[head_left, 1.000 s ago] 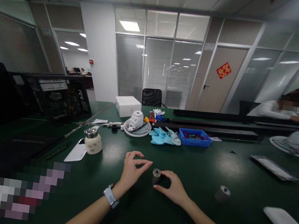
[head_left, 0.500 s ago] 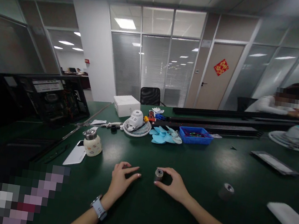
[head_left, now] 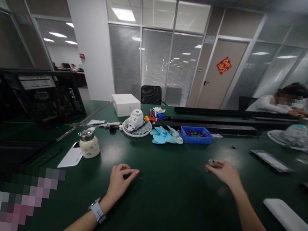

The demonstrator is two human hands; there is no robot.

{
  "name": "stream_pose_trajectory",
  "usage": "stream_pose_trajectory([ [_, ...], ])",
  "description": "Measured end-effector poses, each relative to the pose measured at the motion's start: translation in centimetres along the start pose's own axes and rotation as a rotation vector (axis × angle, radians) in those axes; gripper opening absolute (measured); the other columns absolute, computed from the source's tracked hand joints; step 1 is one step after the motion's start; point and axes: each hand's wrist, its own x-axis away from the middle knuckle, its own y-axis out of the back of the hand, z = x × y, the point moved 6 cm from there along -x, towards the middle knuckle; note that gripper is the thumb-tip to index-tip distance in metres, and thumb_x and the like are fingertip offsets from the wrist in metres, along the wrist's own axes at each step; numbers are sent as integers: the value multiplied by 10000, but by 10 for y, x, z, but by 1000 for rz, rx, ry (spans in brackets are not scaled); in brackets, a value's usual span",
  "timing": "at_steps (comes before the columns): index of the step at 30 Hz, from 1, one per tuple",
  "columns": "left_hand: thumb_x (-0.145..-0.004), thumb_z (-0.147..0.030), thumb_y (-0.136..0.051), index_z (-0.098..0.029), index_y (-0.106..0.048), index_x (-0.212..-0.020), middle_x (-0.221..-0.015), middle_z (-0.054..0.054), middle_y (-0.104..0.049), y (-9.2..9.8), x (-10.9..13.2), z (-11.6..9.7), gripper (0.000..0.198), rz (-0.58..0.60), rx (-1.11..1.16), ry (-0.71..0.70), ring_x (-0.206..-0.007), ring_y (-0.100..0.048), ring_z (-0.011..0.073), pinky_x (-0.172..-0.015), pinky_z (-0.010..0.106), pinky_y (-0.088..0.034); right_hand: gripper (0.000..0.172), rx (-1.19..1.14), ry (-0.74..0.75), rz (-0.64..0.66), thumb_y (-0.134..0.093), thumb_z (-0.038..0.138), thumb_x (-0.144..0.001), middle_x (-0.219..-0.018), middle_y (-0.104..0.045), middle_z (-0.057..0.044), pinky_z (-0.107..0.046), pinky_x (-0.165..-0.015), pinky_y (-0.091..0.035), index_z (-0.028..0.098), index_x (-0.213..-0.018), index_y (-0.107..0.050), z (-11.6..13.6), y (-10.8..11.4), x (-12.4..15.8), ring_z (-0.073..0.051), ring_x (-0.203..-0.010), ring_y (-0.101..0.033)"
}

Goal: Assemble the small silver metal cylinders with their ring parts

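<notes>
My right hand [head_left: 225, 172] grips a small metal cylinder [head_left: 213, 163] with a round hole in its top, between thumb and fingers. Just below that hand a second metal cylinder [head_left: 223, 191] stands on the green table [head_left: 165, 210], partly covered by the wrist and blurred. My left hand [head_left: 121, 178], with a watch on its wrist, rests low over the table, thumb and forefinger pinched together. Whether anything sits in the pinch is too small to make out. A tiny dark piece [head_left: 140, 178] lies just right of those fingertips.
Along the back are a white fan part [head_left: 135, 122], light-blue fan blades [head_left: 162, 135], a blue tray [head_left: 196, 138] of small parts and a white box [head_left: 125, 105]. A cream bottle [head_left: 89, 145] stands left. A white bar [head_left: 291, 224] lies right. Other people [head_left: 277, 103] sit far right.
My right hand has carried the metal cylinder rightward and away from me, over near the second cylinder. My left thumb and forefinger have come together. The view has shifted slightly.
</notes>
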Motion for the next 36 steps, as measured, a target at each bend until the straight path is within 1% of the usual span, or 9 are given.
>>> stream_pose_trajectory([
  [7,-797,-599,-568,-331,-765,-903,-960,61,-606,0,1,-1,349,14,-13,-3,-940,-497,267,-833,421,-421,335,203,-100,78,-728,420,-592,-796,-746,-80,-346,-647,-520,197,-841,-709,-33,-1,-14,-292,-795,-702],
  [10,-803,-601,-559,-313,-765,-908,-954,63,-610,1,1,0,368,-6,-4,-6,-936,-501,263,-836,417,-418,524,202,-10,-103,-698,530,-631,-1010,-715,-129,-415,-772,-506,196,-1035,-664,4,20,2,-334,-991,-645],
  [13,-812,-591,-552,-284,-758,-929,-946,66,-619,2,0,1,387,-40,18,-6,-931,-509,256,-836,410,-419,482,107,318,-354,-570,514,-795,-1183,-644,-117,-472,-981,-372,225,-1180,-600,82,23,45,-319,-1208,-501],
  [16,-818,-573,-550,-264,-747,-935,-948,66,-628,2,-1,2,384,-56,33,4,-931,-512,254,-846,413,-415,390,-63,664,19,-568,465,-836,-1069,-677,-40,-371,-914,-403,272,-1171,-619,156,-41,96,-221,-1022,-593],
  [19,-826,-545,-554,-252,-739,-924,-942,63,-636,3,-1,1,360,-59,39,3,-937,-514,256,-863,417,-408,438,-111,681,336,-623,514,-794,-932,-676,-19,-323,-783,-430,291,-1171,-639,185,-114,130,-190,-854,-605],
  [25,-830,-517,-565,-240,-729,-907,-933,60,-643,3,0,2,330,-77,51,-23,-949,-519,258,-868,414,-415,427,-5,578,329,-622,575,-776,-804,-641,-21,-304,-713,-394,318,-1111,-687,197,-165,134,-191,-791,-587],
  [30,-842,-518,-552,-245,-727,-908,-931,58,-650,2,0,4,331,-74,43,-25,-939,-529,254,-858,411,-426,250,-62,569,297,-582,499,-843,-758,-645,3,-290,-675,-384,337,-937,-748,199,-143,128,-150,-698,-578],
  [33,-843,-534,-542,-252,-727,-906,-940,57,-651,0,0,6,344,-60,44,-12,-949,-532,255,-850,408,-435,282,-94,591,169,-555,521,-851,-793,-660,1,-298,-678,-400,340,-959,-742,171,-87,106,-147,-686,-581],
  [36,-835,-551,-542,-259,-726,-916,-958,58,-645,-1,-1,7,355,-43,44,-2,-955,-527,261,-844,413,-436,365,-72,502,-26,-529,549,-843,-860,-683,-33,-302,-669,-435,297,-1005,-738,112,-17,68,-184,-764,-609],
])
